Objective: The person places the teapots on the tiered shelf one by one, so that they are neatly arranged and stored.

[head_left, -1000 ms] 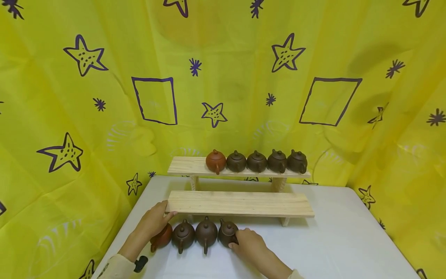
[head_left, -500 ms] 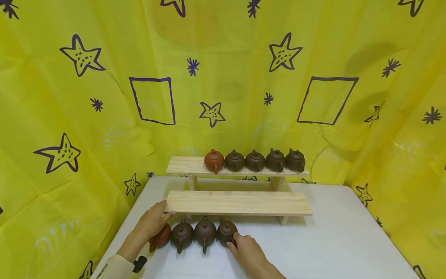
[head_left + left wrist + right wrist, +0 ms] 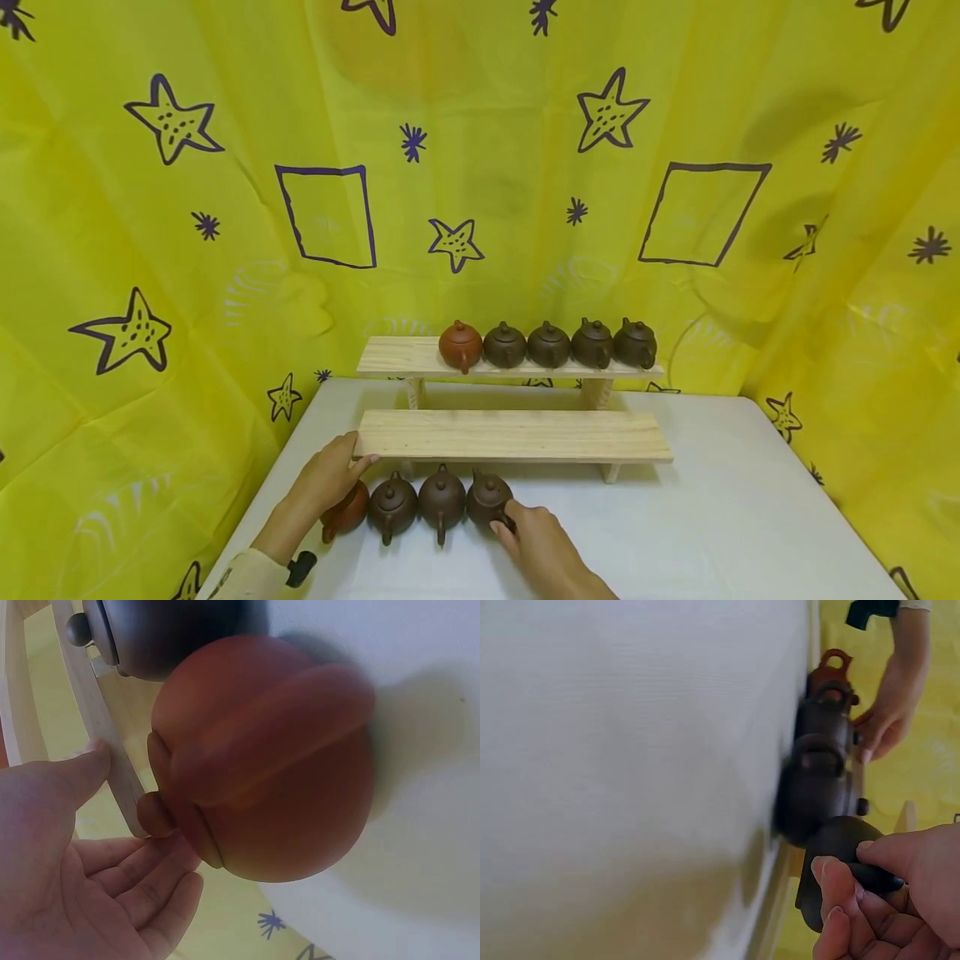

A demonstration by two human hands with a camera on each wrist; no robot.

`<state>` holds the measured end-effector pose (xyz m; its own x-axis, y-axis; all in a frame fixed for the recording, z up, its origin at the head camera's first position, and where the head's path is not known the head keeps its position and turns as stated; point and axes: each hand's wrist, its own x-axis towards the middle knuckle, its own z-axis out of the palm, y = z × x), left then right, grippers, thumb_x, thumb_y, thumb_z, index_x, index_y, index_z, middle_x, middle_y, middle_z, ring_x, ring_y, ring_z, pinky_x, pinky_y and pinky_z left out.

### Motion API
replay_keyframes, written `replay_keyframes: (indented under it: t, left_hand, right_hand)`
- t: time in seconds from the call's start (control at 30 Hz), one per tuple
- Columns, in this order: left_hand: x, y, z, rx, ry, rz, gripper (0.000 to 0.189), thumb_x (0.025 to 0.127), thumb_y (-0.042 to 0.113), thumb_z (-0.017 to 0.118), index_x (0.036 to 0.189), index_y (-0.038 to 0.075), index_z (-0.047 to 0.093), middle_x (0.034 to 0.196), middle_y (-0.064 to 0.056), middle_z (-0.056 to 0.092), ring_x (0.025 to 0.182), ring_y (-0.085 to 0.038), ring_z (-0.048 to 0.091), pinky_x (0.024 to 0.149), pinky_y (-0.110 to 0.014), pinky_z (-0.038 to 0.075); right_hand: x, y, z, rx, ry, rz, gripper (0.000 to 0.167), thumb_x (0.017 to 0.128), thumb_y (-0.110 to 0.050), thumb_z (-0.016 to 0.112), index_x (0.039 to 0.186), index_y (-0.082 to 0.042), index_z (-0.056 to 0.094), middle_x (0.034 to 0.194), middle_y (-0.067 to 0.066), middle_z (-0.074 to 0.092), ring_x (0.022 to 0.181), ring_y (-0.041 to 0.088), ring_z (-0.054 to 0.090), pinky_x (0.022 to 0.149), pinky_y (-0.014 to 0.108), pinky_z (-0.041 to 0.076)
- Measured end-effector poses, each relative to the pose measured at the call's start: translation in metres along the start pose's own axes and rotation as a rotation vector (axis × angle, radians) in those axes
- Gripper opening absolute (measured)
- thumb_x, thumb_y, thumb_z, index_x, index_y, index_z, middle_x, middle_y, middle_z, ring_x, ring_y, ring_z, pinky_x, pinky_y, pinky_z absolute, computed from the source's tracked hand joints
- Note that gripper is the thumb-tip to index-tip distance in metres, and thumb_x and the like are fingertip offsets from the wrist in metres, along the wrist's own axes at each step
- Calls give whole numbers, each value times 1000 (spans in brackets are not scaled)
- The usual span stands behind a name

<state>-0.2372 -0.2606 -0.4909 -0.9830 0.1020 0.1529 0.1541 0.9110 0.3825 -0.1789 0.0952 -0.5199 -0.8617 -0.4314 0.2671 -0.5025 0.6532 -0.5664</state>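
My left hand (image 3: 326, 479) holds the left end of the lower wooden shelf (image 3: 517, 435), its thumb on the front edge. Below that hand a red-brown clay teapot (image 3: 262, 772) stands on the table, partly hidden by the hand in the head view. Beside it in a row stand two dark brown teapots (image 3: 393, 503) and, at the right end, another dark teapot (image 3: 486, 493). My right hand (image 3: 543, 546) pinches this last pot's handle between thumb and fingers. In the right wrist view the curled fingers (image 3: 840, 889) cover part of the pot.
On the upper wooden shelf (image 3: 401, 357) a red-brown teapot (image 3: 460, 346) and several dark teapots (image 3: 549, 345) stand side by side towards the right. The white table (image 3: 712, 517) reaches a yellow patterned curtain (image 3: 495, 167) behind and at both sides.
My right hand has shifted slightly, from the right side of the end teapot onto its handle. The left hand keeps its place on the shelf. The head view has drifted a little.
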Motion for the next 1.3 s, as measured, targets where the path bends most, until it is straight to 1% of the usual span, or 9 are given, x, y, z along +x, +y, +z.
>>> replay_keyframes:
  t: [0.17, 0.4, 0.5, 0.6, 0.7, 0.87, 1.07, 1.2, 1.3]
  left_hand:
    - [-1, -1, -2, -9, -7, -14, 47, 102, 29, 71, 126, -9, 58, 105, -22, 68, 101, -40, 70, 86, -56, 57]
    - [-2, -1, -4, -23, -10, -21, 48, 102, 28, 71, 128, -10, 58, 108, -24, 68, 101, -40, 70, 87, -57, 56]
    - [-3, 0, -4, -27, -7, -18, 48, 103, 28, 70, 128, -10, 58, 108, -24, 68, 101, -41, 70, 88, -57, 56]
    - [-2, 2, -4, -28, 0, -17, 47, 102, 29, 71, 127, -9, 58, 106, -22, 68, 99, -40, 70, 86, -56, 56]
    - [-2, 4, -4, -31, -1, -24, 49, 102, 30, 71, 129, -10, 58, 109, -24, 68, 102, -40, 70, 89, -57, 56]
    - [-2, 5, -4, -36, -8, -35, 51, 102, 30, 71, 130, -10, 58, 111, -24, 69, 103, -39, 70, 90, -56, 57]
    - [0, 5, -6, -40, -6, -32, 50, 102, 30, 72, 128, -11, 58, 108, -23, 69, 101, -38, 70, 88, -55, 57]
    - [-1, 4, -5, -44, -10, -39, 52, 102, 29, 72, 130, -11, 58, 111, -25, 69, 103, -39, 70, 89, -55, 57]
    - [-2, 3, -4, -44, -3, -40, 52, 102, 29, 72, 131, -11, 58, 112, -25, 69, 104, -40, 70, 90, -55, 57]
  right_hand:
    - [16, -18, -15, 13, 41, -15, 25, 103, -21, 71, 82, -14, 59, 65, -11, 55, 55, -3, 41, 49, 18, 39]
    - [58, -51, -35, 46, 61, -66, 27, 105, -19, 67, 81, -11, 57, 59, -11, 44, 48, -3, 36, 44, 13, 30]
    - [79, -64, -42, 10, 98, -89, 28, 105, -19, 68, 81, -12, 56, 59, -9, 42, 50, 1, 37, 45, 17, 31]
    - [101, -73, -47, -49, 147, -114, 27, 104, -20, 69, 81, -11, 57, 61, -7, 44, 52, 6, 41, 47, 22, 35]
    - [123, -79, -50, -88, 166, -117, 25, 104, -19, 70, 83, -10, 59, 62, -4, 47, 53, 9, 43, 48, 23, 36]
    - [155, -91, -55, -82, 147, -75, 23, 106, -21, 67, 89, -6, 63, 66, 0, 52, 54, 12, 46, 49, 24, 37]
    - [185, -103, -52, -121, 132, -19, 25, 107, -25, 66, 96, -2, 68, 72, 6, 64, 57, 18, 59, 53, 30, 47]
    - [200, -106, -45, -146, 115, 25, 27, 107, -26, 65, 101, -1, 71, 83, 13, 73, 69, 28, 72, 58, 36, 54]
    - [210, -107, -40, -151, 114, 57, 27, 107, -25, 65, 105, 1, 73, 92, 18, 76, 82, 36, 76, 65, 40, 58]
